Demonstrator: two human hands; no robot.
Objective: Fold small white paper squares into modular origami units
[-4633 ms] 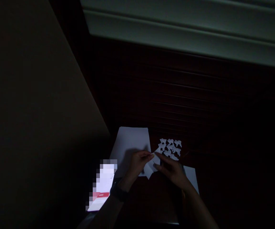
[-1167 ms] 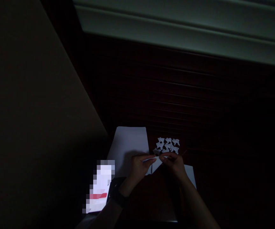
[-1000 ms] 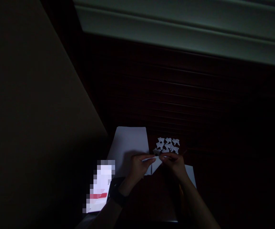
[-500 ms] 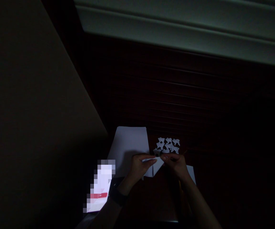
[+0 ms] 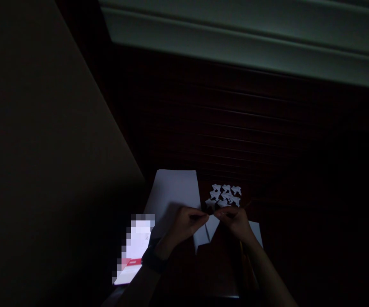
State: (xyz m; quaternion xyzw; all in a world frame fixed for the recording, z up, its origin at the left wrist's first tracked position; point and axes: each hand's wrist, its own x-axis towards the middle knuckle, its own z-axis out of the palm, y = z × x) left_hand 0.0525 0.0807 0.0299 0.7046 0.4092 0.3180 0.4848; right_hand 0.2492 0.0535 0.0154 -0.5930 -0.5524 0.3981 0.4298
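Darkness covers most of the scene. From the left come a lit screen [image 5: 133, 251] and a white sheet [image 5: 171, 189]. Then the left hand [image 5: 184, 224] and the right hand [image 5: 237, 221] hold a folded paper piece [image 5: 205, 232] between them — fingertips of both pinched closed on its top edge. Small folded shapes [image 5: 225, 195] lie just behind it.

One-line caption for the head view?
Dim room: left hand and right hand pinch a folded paper over a table, beside a white sheet and small folded pieces.
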